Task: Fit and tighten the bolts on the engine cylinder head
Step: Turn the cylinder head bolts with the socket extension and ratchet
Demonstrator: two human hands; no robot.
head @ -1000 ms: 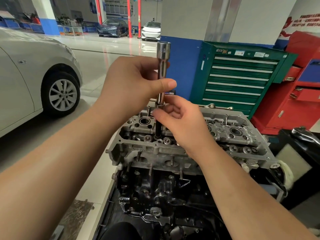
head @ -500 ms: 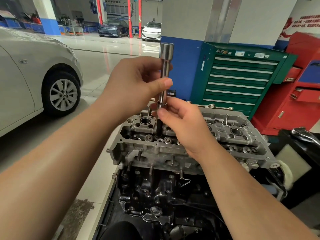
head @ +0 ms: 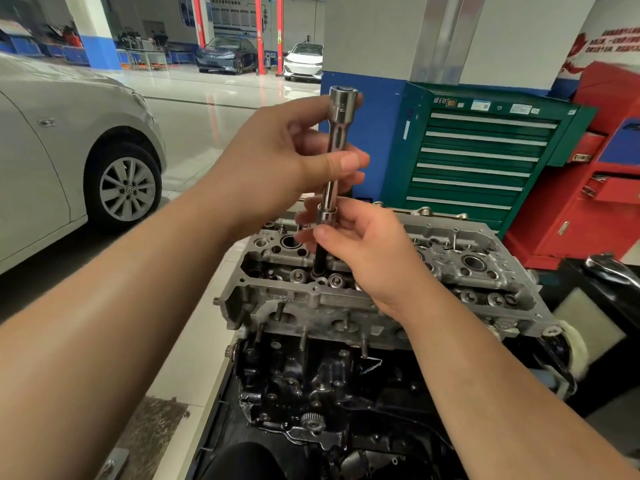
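The aluminium cylinder head [head: 460, 258] sits on a dark engine block [head: 311, 382] in front of me. A long chrome socket extension [head: 341, 109] stands nearly upright over the head's left end, and its dark lower end goes down into a bolt hole among the valve springs. My left hand [head: 277, 161] grips the upper shaft, thumb across the front. My right hand [head: 367, 251] pinches the collar and the dark part lower down. The bolt under the tool is hidden.
A green drawer tool cabinet [head: 485, 157] stands just behind the engine, with a red cabinet [head: 595, 202] to its right. A silver car [head: 69, 150] is parked at the left. A black cart [head: 602, 299] is at the right edge.
The tool and both hands have shifted slightly right and up in view. My fingers have re-gripped along the shaft, with the thumb turned a little.
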